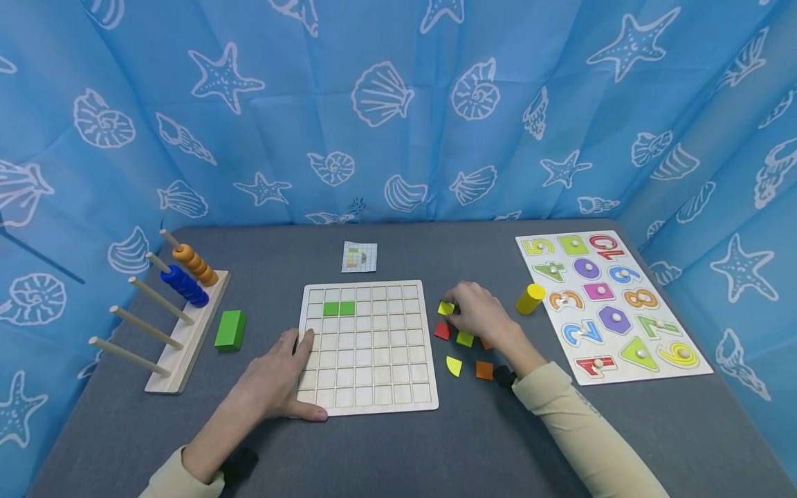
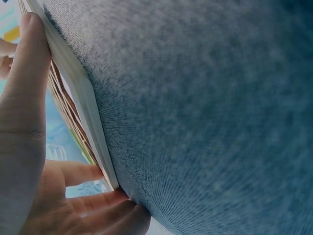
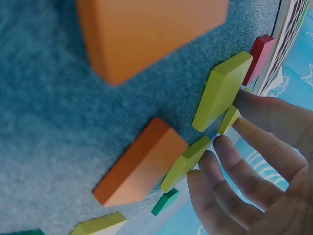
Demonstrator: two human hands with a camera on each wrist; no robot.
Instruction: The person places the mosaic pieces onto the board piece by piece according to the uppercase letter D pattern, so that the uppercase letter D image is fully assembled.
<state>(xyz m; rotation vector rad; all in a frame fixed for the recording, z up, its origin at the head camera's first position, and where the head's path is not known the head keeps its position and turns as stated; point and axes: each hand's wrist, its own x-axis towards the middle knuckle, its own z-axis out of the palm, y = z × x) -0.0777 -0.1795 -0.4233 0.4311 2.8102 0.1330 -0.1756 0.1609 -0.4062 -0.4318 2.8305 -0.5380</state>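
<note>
A wooden grid board (image 1: 367, 411) lies flat, with two green square tiles (image 1: 339, 309) side by side in its upper left part. My left hand (image 1: 274, 380) rests at the board's left side, fingers spread along the edge and thumb on the near edge; the left wrist view shows the thumb (image 2: 32, 63) against the rim. Right of the board, my right hand (image 1: 479, 311) pinches a yellow-green tile (image 1: 445, 308) between thumb and index finger, low over the table. Around it lie a red tile (image 1: 442, 330), another yellow-green tile (image 1: 465, 339), a yellow quarter-round tile (image 1: 454, 366) and an orange tile (image 1: 484, 371).
A small printed card (image 1: 359, 257) lies behind the board. On the left stand a peg stacker (image 1: 193, 332) with blue and orange beads and a green block (image 1: 230, 330). To the right are a yellow cylinder (image 1: 530, 299) and a number puzzle board (image 1: 613, 308).
</note>
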